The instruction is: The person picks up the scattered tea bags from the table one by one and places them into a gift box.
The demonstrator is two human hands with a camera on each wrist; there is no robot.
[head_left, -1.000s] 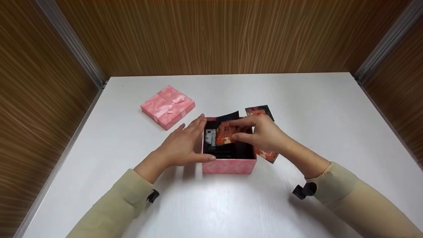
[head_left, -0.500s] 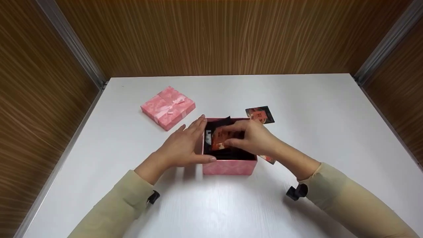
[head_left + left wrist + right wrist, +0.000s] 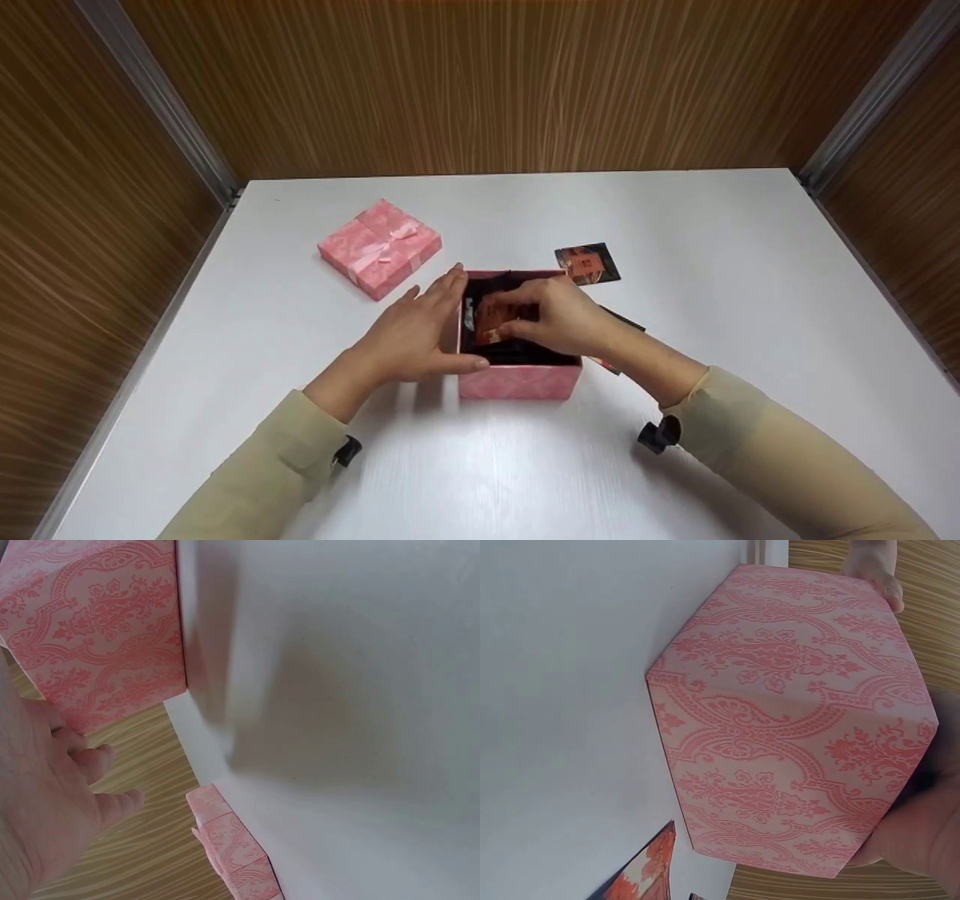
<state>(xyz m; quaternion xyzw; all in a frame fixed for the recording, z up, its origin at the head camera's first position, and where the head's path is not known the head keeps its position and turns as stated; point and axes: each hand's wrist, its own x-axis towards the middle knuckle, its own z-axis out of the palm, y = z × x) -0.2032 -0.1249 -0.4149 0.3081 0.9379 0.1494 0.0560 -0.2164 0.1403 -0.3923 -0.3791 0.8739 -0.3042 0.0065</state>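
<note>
A patterned pink box [image 3: 517,382] stands without its lid on the white table, its inside dark. My right hand [image 3: 570,319] reaches into it and pinches a flat orange-and-black packet [image 3: 491,319] between thumb and fingers. The packet's lower part is deep in the box and hard to make out. At the box's left rim rests my left hand [image 3: 409,337], fingers stretched along the side and thumb over the front corner. The left wrist view shows these straight fingers [image 3: 94,765] beside the box wall [image 3: 105,630]. In the right wrist view the box hides the right fingertips.
A pink lid [image 3: 379,247] with a ribbon bow lies behind and left of the box. To the right, one similar packet [image 3: 589,264] lies flat; another packet [image 3: 606,366] is partly under my right forearm. Wood-grain panels [image 3: 480,82] border the table.
My right hand has moved left and down into the box with the packet, which now sits lower, below the rim. The left hand has stayed at the box's left side.
</note>
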